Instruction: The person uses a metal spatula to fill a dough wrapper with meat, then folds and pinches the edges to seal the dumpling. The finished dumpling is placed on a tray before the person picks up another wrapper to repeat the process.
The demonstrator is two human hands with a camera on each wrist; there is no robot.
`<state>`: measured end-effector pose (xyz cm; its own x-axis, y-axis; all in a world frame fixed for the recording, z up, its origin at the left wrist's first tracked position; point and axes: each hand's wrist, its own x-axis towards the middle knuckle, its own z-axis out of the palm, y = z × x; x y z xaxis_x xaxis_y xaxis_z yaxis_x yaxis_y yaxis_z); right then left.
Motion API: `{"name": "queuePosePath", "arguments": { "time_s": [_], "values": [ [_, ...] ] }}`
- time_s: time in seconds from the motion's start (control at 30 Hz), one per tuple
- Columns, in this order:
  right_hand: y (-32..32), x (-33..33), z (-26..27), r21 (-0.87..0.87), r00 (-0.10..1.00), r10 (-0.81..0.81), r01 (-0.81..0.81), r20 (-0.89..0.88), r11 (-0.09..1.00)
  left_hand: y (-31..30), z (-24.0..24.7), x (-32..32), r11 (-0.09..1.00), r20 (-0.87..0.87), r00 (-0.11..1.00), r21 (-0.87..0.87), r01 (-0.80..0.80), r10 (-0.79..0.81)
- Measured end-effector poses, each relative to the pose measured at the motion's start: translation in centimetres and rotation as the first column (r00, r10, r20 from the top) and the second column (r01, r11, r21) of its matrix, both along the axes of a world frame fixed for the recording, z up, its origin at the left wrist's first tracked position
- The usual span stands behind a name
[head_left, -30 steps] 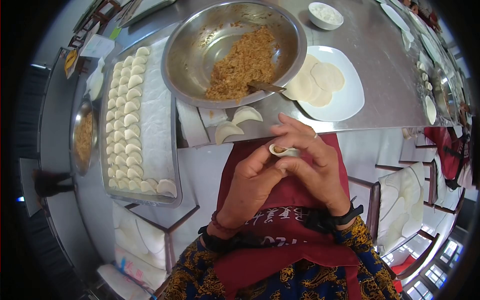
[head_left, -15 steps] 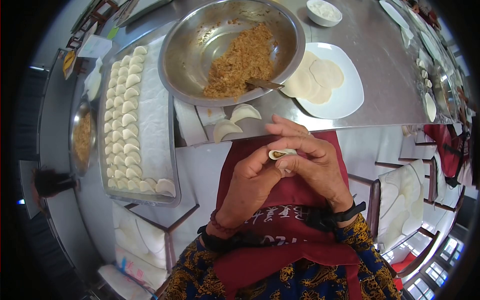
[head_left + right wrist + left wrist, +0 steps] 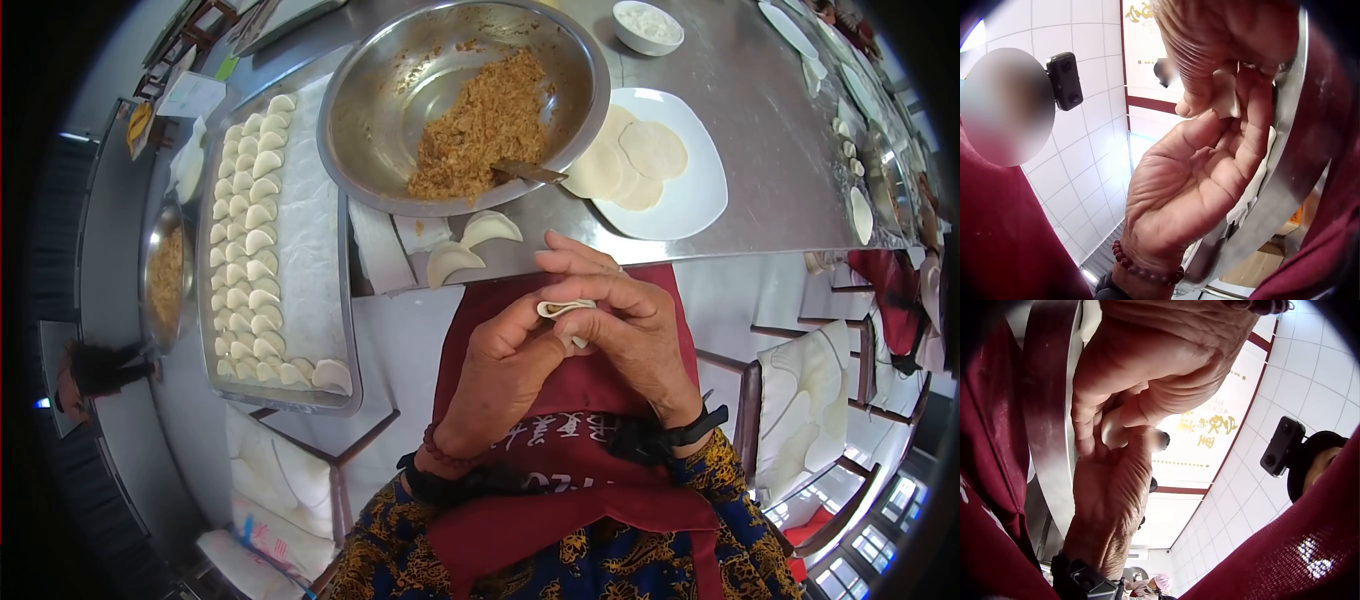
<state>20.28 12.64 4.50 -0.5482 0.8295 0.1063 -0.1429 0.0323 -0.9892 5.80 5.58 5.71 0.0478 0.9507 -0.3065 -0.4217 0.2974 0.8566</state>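
A folded dumpling [image 3: 568, 307] filled with a brown mixture is between both hands, in front of the apron at the table's near edge. My left hand [image 3: 508, 345], with a beaded bracelet, pinches its left end between thumb and fingers. On the other side, my right hand [image 3: 640, 325] pinches the wrapper's edge between thumb and index finger, its other fingers extended above. A narrow opening shows at the dumpling's left end. In the left wrist view the pale dough [image 3: 1113, 429] sits between the fingertips; the right wrist view shows the dough [image 3: 1225, 94] partly covered by fingers.
Two finished dumplings [image 3: 455, 262] lie at the table edge. A steel bowl [image 3: 345, 150] of filling holds a spatula [image 3: 530, 172]. Round wrappers [image 3: 655, 150] lie on a white plate [image 3: 700, 205]. Rows of dumplings fill the left part of a tray [image 3: 310, 240]. Behind stands a flour bowl [image 3: 650, 28].
The wrapper's opening has narrowed as the fingers press its edges together, and less filling shows. Both hands stay in nearly the same place.
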Motion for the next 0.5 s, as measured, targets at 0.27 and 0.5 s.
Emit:
{"name": "queuePosePath", "arguments": {
  "time_s": [0.27,0.5],
  "values": [
    [0.04,-0.05,-0.47,-0.029,0.998,-0.033,0.031,-0.044,0.999,0.15,0.19,0.06,1.0,0.038,0.999,0.017,0.003,-0.004],
    [0.05,-0.05,-0.58,-0.025,0.997,-0.035,0.033,-0.074,0.999,0.22,-0.1,0.15,1.0,0.047,0.999,-0.001,-0.025,0.025]
  ]
}}
